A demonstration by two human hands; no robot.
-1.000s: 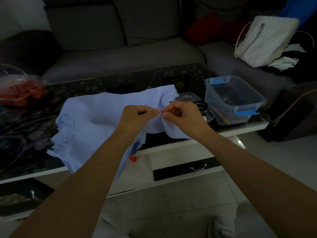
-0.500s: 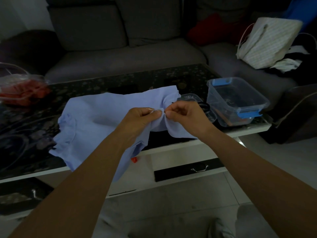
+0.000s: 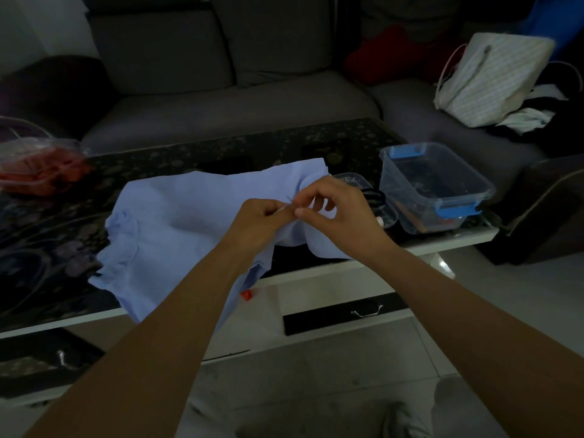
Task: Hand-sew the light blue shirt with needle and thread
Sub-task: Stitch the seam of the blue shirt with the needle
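Note:
The light blue shirt [image 3: 177,222] lies spread over the dark coffee table [image 3: 196,153], with its near part hanging over the front edge. My left hand [image 3: 257,221] pinches a raised fold of the shirt near its right side. Right beside it, my right hand [image 3: 339,210] holds thumb and forefinger together at the same fold, the other fingers curled loosely above. A thin pale glint shows between the two hands; the needle and thread are too small and dim to make out clearly.
A clear plastic box with blue clips [image 3: 434,188] stands at the table's right end, a small clear lid or case [image 3: 369,197] next to it. A clear container of red items [image 3: 38,162] sits far left. A grey sofa [image 3: 221,99] and a pale bag [image 3: 486,80] lie behind.
My right hand's fingers have loosened and lifted slightly above the fold. My left hand keeps its pinch on the shirt in the same place.

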